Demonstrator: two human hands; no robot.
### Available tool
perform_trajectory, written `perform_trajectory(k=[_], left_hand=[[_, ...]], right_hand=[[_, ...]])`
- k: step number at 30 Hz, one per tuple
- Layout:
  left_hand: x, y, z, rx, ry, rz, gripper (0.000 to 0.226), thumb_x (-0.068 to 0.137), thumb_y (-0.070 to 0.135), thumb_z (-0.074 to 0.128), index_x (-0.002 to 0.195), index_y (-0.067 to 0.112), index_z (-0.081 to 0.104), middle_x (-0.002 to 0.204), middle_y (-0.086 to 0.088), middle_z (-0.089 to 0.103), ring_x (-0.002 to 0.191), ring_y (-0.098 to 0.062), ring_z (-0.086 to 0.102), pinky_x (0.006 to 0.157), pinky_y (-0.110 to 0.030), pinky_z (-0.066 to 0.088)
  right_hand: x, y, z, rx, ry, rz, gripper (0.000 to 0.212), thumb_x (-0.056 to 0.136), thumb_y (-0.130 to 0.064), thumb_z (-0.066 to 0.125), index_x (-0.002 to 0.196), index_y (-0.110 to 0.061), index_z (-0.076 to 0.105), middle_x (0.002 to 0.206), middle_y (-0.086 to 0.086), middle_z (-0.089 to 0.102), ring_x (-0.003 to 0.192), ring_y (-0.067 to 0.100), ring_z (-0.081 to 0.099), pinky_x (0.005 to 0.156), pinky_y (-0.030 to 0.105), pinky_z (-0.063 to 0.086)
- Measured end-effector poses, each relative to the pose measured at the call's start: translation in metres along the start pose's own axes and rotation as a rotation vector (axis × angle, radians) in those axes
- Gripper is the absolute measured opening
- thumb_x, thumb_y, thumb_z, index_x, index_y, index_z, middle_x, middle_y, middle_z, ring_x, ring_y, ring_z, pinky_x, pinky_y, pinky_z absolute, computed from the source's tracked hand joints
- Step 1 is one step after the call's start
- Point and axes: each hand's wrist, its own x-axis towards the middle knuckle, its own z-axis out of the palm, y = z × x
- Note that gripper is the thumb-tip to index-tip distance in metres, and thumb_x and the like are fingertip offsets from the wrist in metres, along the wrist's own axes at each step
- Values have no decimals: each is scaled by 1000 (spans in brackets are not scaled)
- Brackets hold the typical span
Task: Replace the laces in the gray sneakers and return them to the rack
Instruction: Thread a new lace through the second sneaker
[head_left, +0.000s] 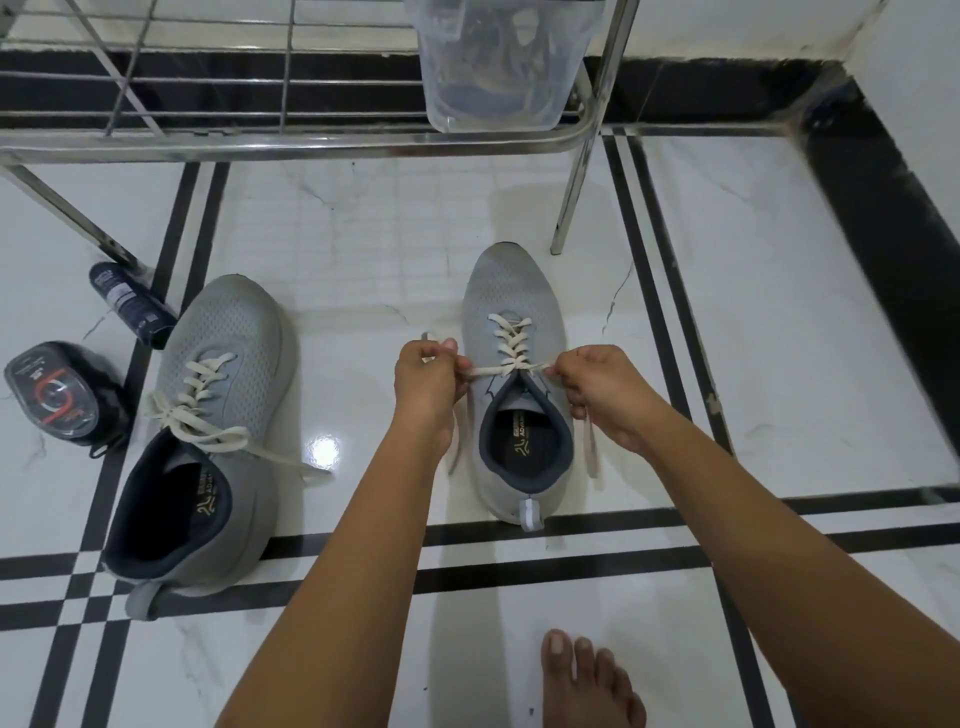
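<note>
Two gray sneakers stand on the tiled floor, toes pointing away from me. The left sneaker (208, 415) is laced in cream, its lace (202, 415) tied in a loose bow with one end trailing right. The right sneaker (514, 364) carries a cream lace (511, 340) crossed up to the top eyelets. My left hand (428, 382) pinches the lace's left end beside the shoe. My right hand (597, 387) grips the right end, whose tail hangs down along the shoe's side. Both ends are pulled taut sideways.
A steel shoe rack (291, 137) stands just beyond the shoes, with a clear plastic box (498, 62) on its right end and a leg (571, 197) near the right sneaker's toe. A dark bottle (130, 304) and a black packet (57, 400) lie at left. My bare foot (587, 680) is below.
</note>
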Motion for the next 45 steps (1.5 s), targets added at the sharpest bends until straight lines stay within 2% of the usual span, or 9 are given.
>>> perform_trajectory(k=[5,10,13,16,19,24,29,36,45], left_hand=[[-6,16,-2,148,-98,106,17,92,18,55,75,15,53,73,-1,61,70,-11,54,71,-24,43],[-24,37,9,227,-214,274,23,91,19,57,69,16,54,69,1,61,66,-5,57,61,-10,44],[-37,60,17,281,-295,389,20,95,26,51,79,18,61,70,5,62,73,-7,58,72,-16,46],[-49,90,25,357,-322,521,23,97,27,46,86,15,62,72,5,63,72,-3,57,60,-3,42],[-61,118,32,404,-337,625,21,98,26,45,88,15,61,74,5,63,72,-3,57,64,-8,44],[-80,169,45,425,-355,768,22,98,20,45,89,9,62,76,0,65,78,-13,63,84,-36,52],[-90,202,48,497,-319,948,21,95,23,50,97,12,68,83,0,68,83,-17,64,86,-40,52],[-93,208,44,340,-320,937,15,85,9,65,86,24,64,82,-1,70,81,-15,67,82,-36,56],[-95,203,52,91,-420,826,15,83,0,64,82,15,66,78,0,69,76,-11,65,75,-21,55]], right_hand=[[-4,-24,-11,-235,29,-59,31,96,-10,34,107,-1,61,73,1,50,63,10,44,59,21,37],[-19,-56,-16,-312,58,-274,30,99,-7,38,127,-10,50,99,9,68,89,13,60,74,17,42],[-29,-78,-14,-122,102,-348,11,96,-6,46,103,-13,52,96,4,69,88,19,66,86,33,49],[-45,-105,-13,77,102,-443,13,90,-3,57,85,-14,59,85,6,67,76,17,64,85,36,51],[-60,-130,-11,159,108,-541,13,88,-4,60,85,-15,67,77,2,66,70,14,60,76,28,53],[-72,-178,-14,296,148,-637,15,89,-4,60,102,-4,64,85,11,70,67,14,67,70,23,58],[-86,-206,-16,330,114,-701,8,88,-3,60,94,-3,65,88,12,71,77,17,70,71,24,58],[-95,-206,-13,213,182,-771,12,85,-5,65,83,-15,70,77,1,71,68,9,66,61,16,53],[-98,-208,-18,155,187,-823,19,85,-3,64,78,-19,69,73,5,69,55,5,58,60,18,54]])
